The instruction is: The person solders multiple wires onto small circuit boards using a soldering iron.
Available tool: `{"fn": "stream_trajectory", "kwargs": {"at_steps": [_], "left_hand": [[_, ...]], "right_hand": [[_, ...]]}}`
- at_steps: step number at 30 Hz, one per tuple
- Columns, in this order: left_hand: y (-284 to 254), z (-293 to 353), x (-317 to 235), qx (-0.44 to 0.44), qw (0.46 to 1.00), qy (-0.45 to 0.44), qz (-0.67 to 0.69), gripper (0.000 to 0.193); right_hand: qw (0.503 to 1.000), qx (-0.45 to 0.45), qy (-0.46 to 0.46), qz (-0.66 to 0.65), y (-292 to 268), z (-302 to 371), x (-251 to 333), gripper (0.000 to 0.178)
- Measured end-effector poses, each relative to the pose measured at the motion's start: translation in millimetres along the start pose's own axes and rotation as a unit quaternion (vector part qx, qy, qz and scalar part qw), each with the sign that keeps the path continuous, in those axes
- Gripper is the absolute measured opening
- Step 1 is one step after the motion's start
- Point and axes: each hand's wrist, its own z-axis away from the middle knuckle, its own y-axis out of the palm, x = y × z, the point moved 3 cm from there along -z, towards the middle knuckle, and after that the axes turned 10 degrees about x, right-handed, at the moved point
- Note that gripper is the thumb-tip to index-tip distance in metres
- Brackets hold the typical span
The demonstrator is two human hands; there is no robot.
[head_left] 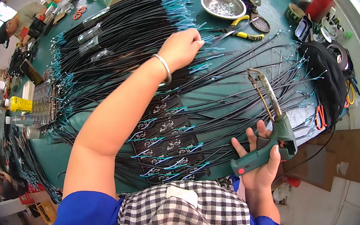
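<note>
My left hand [181, 49] reaches to the far middle of the bench, its fingers closed among the blue wire ends of a thick bundle of black cables [133, 20]. What lies between the fingertips is hidden. In my right hand [262, 164] rests a green soldering gun [271, 143] with a red button, its handle lying across the palm and its metal tip tilted up and away. Between my arms lies a panel of dark circuit boards [166, 129] with short blue and white wires. Loose black cables [236, 97] with stripped blue ends fan out to the right.
Yellow-handled pliers [241, 29] lie beyond my left hand, near a metal bowl [223, 4] of small bits. At right are a black pouch [322, 81], orange-handled scissors [321, 117] and cardboard [338, 156]. A yellow bottle [19, 104] stands left; co-workers sit farther left.
</note>
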Motion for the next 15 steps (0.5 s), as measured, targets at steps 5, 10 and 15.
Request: {"fn": "stream_trajectory", "kwargs": {"at_steps": [5,10,15], "left_hand": [[2,2,0,-0.097,0.994,0.042,-0.037,0.018],[14,2,-34,0.003,0.998,0.066,-0.012,0.020],[30,10,-26,0.024,0.994,0.061,-0.089,0.017]], "right_hand": [[1.000,-0.009,-0.008,0.001,1,-1,2,0.042],[1.000,-0.013,-0.012,-0.001,-3,-2,2,0.042],[1.000,0.000,-0.007,-0.003,-1,-2,-3,0.042]]}}
